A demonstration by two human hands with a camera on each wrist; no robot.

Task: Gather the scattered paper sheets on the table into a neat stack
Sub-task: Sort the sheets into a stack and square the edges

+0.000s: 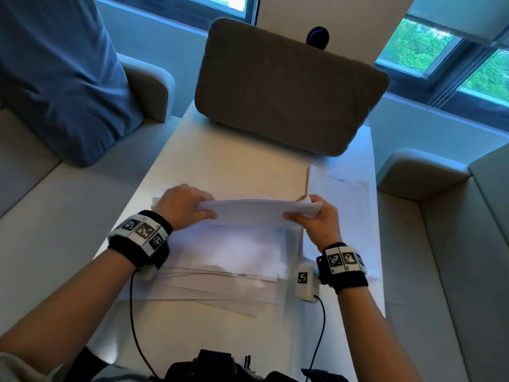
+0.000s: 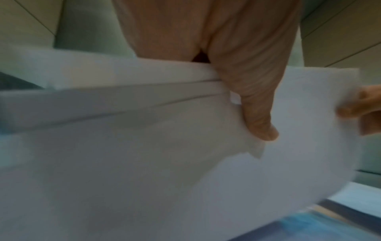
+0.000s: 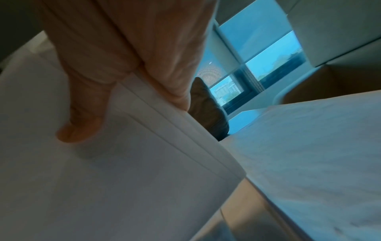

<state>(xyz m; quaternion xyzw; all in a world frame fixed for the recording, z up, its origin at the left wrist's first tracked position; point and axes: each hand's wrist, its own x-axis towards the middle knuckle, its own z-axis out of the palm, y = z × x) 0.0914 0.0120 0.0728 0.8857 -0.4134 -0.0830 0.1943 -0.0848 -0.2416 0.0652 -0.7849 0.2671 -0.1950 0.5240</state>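
You hold the bundle [image 1: 256, 212] of sheets above the table [image 1: 220, 161], its long axis running left to right between your hands. The left hand [image 1: 183, 206] pinches the left end and the right hand [image 1: 316, 219] pinches the right end, thumbs on the near face. More loose sheets [image 1: 220, 288] lie fanned just below, and one sheet [image 1: 341, 205] lies to the right, nearer your right hand.

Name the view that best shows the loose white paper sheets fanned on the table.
Head view: the loose white paper sheets lie fanned below the lifted bundle. Both wrist views show mostly the bundle; the right also catches one sheet on the table.
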